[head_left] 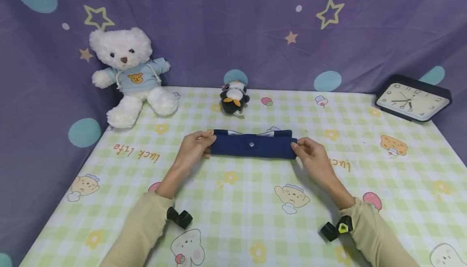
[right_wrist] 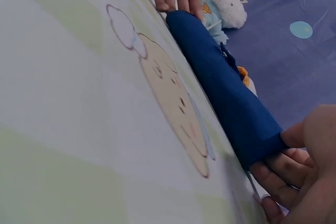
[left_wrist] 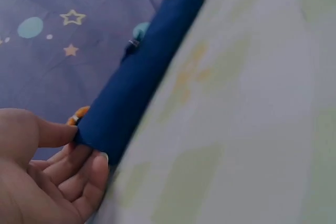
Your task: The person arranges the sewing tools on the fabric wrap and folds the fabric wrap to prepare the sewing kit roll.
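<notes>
A dark blue rolled-up cloth (head_left: 233,145), with a round metal snap at its middle, lies lengthwise between the two hands. Behind its top edge show dark flaps and pale silvery parts. My left hand (head_left: 195,147) pinches its left end between thumb and fingers. At the opposite end, my right hand (head_left: 313,157) pinches the cloth the same way. Seen from the left wrist, the roll (left_wrist: 139,77) looks thick and rounded, the left thumb on its upper side and the fingers beneath. The right wrist view shows the right fingers (right_wrist: 283,174) under the roll's near end.
A white teddy bear (head_left: 133,76) in a blue hoodie sits at the back left. A small penguin plush (head_left: 234,97) lies behind the cloth. A black-framed clock (head_left: 412,98) stands at the back right. The checked tablecloth (head_left: 233,206) meets a purple curtain (head_left: 233,27).
</notes>
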The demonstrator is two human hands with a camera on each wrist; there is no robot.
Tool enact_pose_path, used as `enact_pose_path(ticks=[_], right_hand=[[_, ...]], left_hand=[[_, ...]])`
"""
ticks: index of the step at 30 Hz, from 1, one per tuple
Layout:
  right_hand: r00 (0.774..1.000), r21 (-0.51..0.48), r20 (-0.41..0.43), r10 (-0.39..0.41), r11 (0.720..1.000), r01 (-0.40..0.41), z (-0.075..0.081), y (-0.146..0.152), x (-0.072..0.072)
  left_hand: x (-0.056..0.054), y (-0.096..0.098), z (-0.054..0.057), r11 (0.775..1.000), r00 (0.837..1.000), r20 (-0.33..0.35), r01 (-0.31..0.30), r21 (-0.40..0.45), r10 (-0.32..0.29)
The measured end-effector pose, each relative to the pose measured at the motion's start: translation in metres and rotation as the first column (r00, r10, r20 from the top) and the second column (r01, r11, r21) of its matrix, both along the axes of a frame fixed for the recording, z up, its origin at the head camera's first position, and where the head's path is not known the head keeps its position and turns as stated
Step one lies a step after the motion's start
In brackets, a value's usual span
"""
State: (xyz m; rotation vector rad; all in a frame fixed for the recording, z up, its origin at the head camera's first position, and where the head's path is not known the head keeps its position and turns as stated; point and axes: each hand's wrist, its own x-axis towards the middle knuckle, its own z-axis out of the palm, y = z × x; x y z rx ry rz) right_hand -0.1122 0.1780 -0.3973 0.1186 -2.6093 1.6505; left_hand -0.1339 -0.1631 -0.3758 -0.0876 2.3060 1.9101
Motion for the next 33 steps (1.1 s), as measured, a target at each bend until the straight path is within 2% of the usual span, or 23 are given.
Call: enact_pose_path(ticks=[8, 16, 22, 28, 33], right_hand=[[1.0, 0.053, -0.017, 0.025, 0.998, -0.024, 0.001, 0.002, -0.003], [1.0, 0.024, -0.014, -0.019, 1.0, 0.02, 0.003, 0.0, -0.006], [1.0, -0.013, -0.017, -0.018, 1.0, 0.018, 0.0, -0.001, -0.009], [1.0, -0.023, -0.011, -0.011, 1.0, 0.01, -0.001, 0.002, -0.008], [1.0, 0.005, -0.003, -0.001, 1.0, 0.001, 0.002, 0.009, -0.003]], left_hand=[[-0.002, -0.002, -0.002, 0.997, 0.998, -0.044, 0.049, -0.058, -0.052], [-0.01, 0.006, -0.003, 0.999, 0.999, -0.036, 0.001, -0.042, -0.002], [-0.016, 0.006, -0.004, 0.999, 0.999, -0.023, -0.032, -0.026, 0.032], [-0.016, 0.002, -0.006, 1.0, 0.999, -0.041, -0.022, -0.001, 0.022], [-0.01, -0.005, -0.005, 1.0, 0.998, -0.065, -0.002, 0.025, 0.003]])
